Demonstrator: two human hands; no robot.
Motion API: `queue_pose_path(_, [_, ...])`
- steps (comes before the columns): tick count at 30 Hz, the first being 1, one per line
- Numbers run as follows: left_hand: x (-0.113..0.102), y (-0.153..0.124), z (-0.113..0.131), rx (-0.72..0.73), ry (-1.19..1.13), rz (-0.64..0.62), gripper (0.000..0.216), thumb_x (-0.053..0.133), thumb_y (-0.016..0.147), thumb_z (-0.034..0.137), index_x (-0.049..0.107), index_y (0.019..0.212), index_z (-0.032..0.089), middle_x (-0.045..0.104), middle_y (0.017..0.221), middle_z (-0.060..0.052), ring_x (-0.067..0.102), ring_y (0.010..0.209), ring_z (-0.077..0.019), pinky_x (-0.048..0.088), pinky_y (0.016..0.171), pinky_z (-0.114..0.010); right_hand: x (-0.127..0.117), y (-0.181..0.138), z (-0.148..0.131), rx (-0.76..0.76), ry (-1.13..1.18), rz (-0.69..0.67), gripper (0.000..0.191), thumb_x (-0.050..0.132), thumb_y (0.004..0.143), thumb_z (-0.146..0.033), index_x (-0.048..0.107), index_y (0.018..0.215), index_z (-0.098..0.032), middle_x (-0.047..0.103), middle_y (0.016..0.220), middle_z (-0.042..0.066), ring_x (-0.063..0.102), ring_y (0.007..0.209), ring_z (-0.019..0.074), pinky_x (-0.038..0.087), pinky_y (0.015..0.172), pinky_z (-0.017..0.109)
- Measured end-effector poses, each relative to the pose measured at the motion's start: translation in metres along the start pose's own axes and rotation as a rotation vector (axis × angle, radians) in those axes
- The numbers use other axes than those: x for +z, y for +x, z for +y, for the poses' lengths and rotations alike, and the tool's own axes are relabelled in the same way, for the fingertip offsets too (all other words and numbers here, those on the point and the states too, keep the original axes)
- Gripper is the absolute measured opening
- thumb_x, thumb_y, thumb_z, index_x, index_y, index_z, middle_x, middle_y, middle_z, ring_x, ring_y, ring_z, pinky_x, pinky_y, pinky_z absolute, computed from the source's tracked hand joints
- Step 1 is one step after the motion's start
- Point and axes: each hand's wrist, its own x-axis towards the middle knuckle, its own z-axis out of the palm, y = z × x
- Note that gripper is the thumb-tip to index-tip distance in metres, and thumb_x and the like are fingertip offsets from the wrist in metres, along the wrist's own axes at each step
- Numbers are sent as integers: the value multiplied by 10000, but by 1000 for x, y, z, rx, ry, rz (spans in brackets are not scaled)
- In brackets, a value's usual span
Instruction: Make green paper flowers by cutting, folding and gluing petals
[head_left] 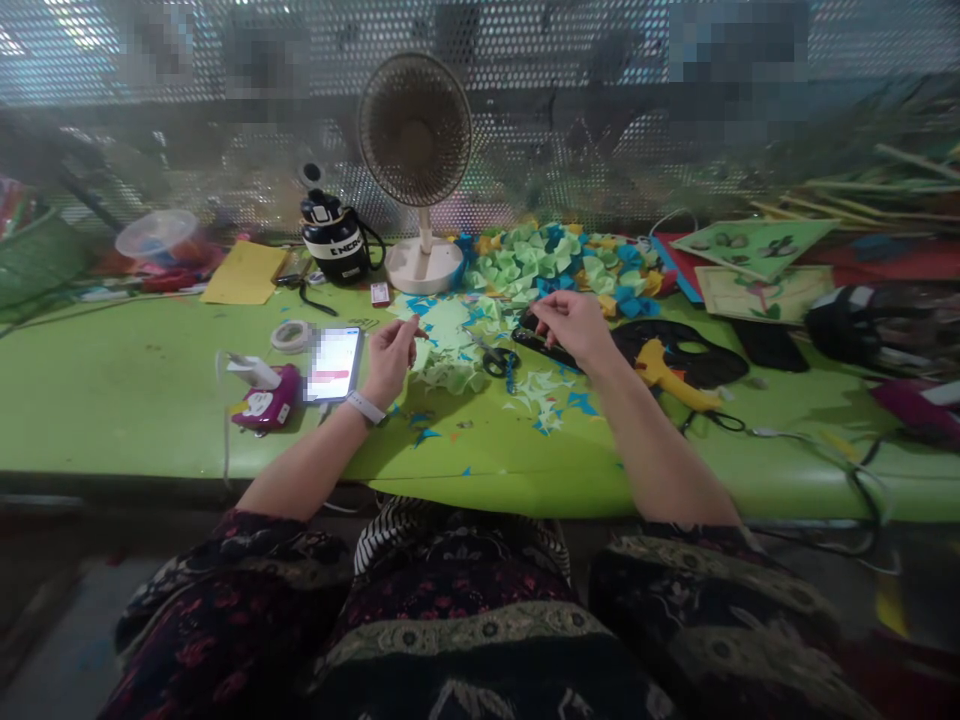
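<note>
My left hand [391,360], with a pale band at the wrist, is closed in a pinch just right of a lit phone [334,365]. My right hand [574,325] has its fingertips together above a long black object [541,345]. What either pinch holds, if anything, is too small to make out. Between the hands lie black-handled scissors [496,360], light green paper pieces [450,325] and many small green and blue paper scraps [547,395]. Behind them is a heap of folded green, blue and yellow paper shapes [540,255].
A fan [424,265] and a black-and-white bottle [334,245] stand at the back. A tape roll [291,336] and purple gadget [266,400] sit left. At right are a yellow glue gun [671,378], cables [795,435], a dark phone-like slab [769,345] and decorated green cards [757,248].
</note>
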Motion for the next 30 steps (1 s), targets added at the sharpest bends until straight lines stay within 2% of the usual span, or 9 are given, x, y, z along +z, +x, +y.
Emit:
queue_pose_path(5, [-10,12,5,13,112,19,299,621,851,420,634,669,184,476,486,36,430,422,-78,337,433,-215,-2,0,0,-2,-59,-26,205,604,888,-342,653,831,-152,670,671,33,507,426,87,440,477,232])
queue_pose_path(7, [-18,18,8,9,338,-91,149,676,783,329,668,757,183,599,608,4,521,509,-107,386,498,-229,-4,-2,-2,-5,-89,-35,216,587,900,-353,659,863,-153,683,696,39,521,441,90,449,498,235])
queue_pose_path(9, [-27,22,11,60,662,-189,177,759,668,255,703,823,190,647,692,-9,545,575,-134,379,540,-242,-6,-5,-7,3,-150,-78,219,573,909,-347,654,844,-155,690,705,43,540,453,94,450,517,238])
queue_pose_path(13, [-38,25,9,13,1001,-360,196,820,602,307,672,653,188,624,662,-31,502,563,-168,341,559,-278,-6,-13,-17,56,-455,-345,233,611,880,-363,640,755,-168,693,671,35,608,515,128,449,571,251])
queue_pose_path(15, [-39,26,5,-11,992,-400,215,830,586,303,648,619,194,617,655,-33,503,575,-176,344,571,-280,-5,-16,-20,42,-664,-428,212,630,861,-367,660,771,-178,719,724,44,653,623,161,434,598,258])
queue_pose_path(19, [-39,29,-5,-52,882,-380,223,830,552,238,622,618,196,615,646,-12,501,574,-158,343,560,-263,1,-16,-19,-4,-904,-378,192,621,850,-366,705,871,-194,753,921,70,669,830,213,396,610,270])
queue_pose_path(23, [-39,31,-9,-107,732,-333,226,819,562,202,619,666,188,592,578,20,526,520,-136,360,517,-241,12,-16,-13,35,-937,-483,277,618,828,-441,705,737,-194,730,757,74,656,739,219,391,584,286])
queue_pose_path(27, [-35,28,-2,-172,500,-268,319,873,547,218,631,749,168,627,573,8,569,467,-129,380,474,-233,21,-19,-11,63,-894,-543,167,617,784,-326,685,691,-204,702,649,42,647,670,195,390,566,277])
queue_pose_path(30, [-29,26,7,-212,367,-200,337,891,558,267,582,649,168,615,560,6,574,470,-113,395,474,-221,16,-18,-12,76,-881,-554,133,606,770,-263,672,670,-205,695,615,29,649,662,183,394,575,269])
